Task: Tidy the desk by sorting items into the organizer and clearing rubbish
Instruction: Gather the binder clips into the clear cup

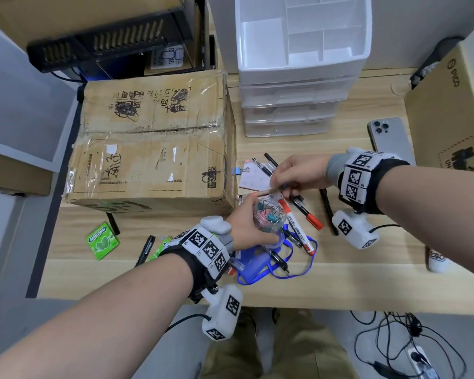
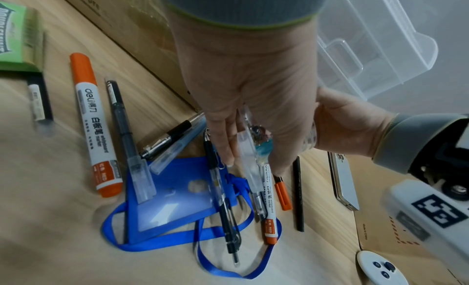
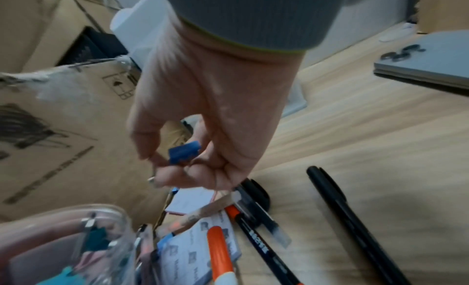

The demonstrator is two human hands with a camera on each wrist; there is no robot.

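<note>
Left hand (image 1: 246,222) grips clear tub (image 1: 268,214) of clips above desk (image 1: 367,263). Right hand (image 1: 298,173) pinches blue clip (image 3: 184,152) just above tub. Best: centre clip over opening, drop low, keep tub level.

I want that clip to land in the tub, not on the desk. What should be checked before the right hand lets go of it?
1. Right hand pinches the small blue binder clip: ok.
2. Left hand grips the clear round plastic tub of coloured clips: ok.
3. Tub mouth open, no lid: ok.
4. Clip directly over the mouth: not ok in the right wrist view, which shows it off to one side.
5. Room left inside the tub: cannot tell.
</note>
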